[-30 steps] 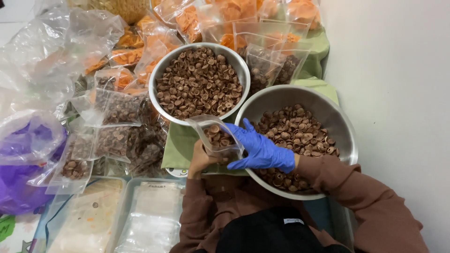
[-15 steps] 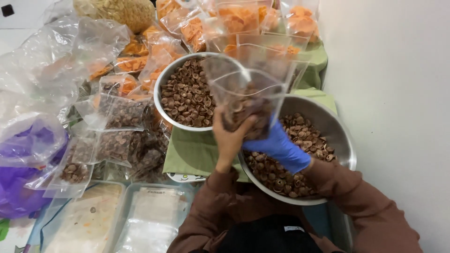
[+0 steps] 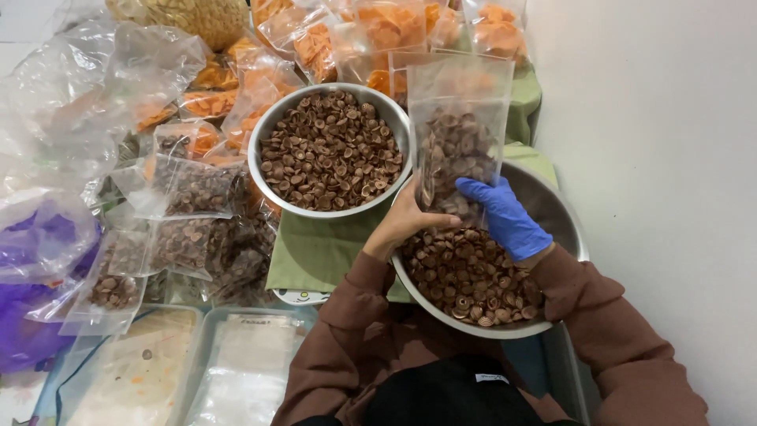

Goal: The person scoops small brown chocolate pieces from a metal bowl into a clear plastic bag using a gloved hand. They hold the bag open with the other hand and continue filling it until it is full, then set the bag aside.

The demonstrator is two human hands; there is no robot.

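Observation:
Both my hands hold a clear plastic bag (image 3: 457, 142) upright, partly filled with small brown shell-like pieces. My bare left hand (image 3: 406, 225) grips its lower left side. My right hand (image 3: 505, 214), in a blue glove, grips its lower right corner. The bag hangs over the near steel bowl (image 3: 564, 217), which holds more of the brown pieces. A second steel bowl (image 3: 327, 150) full of the same pieces stands just left of the bag.
Both bowls rest on a green cloth (image 3: 315, 252). Filled clear bags of brown pieces (image 3: 189, 189) lie to the left, bags of orange pieces (image 3: 378, 31) at the back. A purple bag (image 3: 35, 252) and clear trays (image 3: 244, 371) lie at the near left. A white wall (image 3: 654, 158) runs along the right.
The bag was low at the near bowl's rim a second ago. Both hands have lifted it upright and shifted it right, with more brown pieces inside.

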